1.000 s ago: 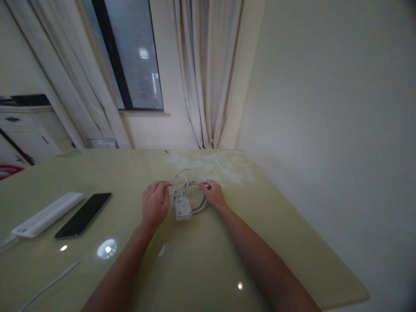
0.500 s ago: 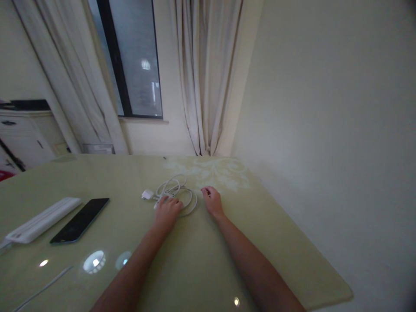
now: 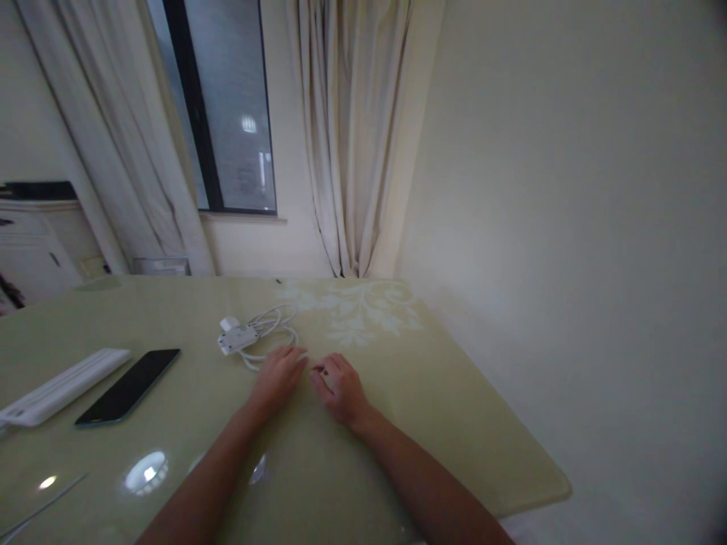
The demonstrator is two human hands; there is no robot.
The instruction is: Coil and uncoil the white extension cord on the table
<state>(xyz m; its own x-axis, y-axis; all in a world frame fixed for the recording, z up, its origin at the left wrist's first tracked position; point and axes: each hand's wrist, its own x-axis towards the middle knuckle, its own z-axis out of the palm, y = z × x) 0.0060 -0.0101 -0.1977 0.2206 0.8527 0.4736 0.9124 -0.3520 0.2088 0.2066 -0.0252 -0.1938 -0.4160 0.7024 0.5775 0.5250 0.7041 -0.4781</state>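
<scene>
White cable (image 3: 273, 325) lies past my outstretched left hand (image 3: 279, 375); right hand (image 3: 341, 390) curls, pinch unclear; 1 snagging finger could tangle it.

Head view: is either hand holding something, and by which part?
Nothing appears held: the right hand looks empty, and the left hand is by the white cable.

Table (image 3: 443, 431): smooth, high-gloss top, strongly reflective. White block (image 3: 238, 339) with plug: hard plastic in appearance. White bar (image 3: 65, 387): smooth plastic. Phone (image 3: 129, 387): smooth, glass-like face. Curtain (image 3: 360, 136): matt cloth.
</scene>
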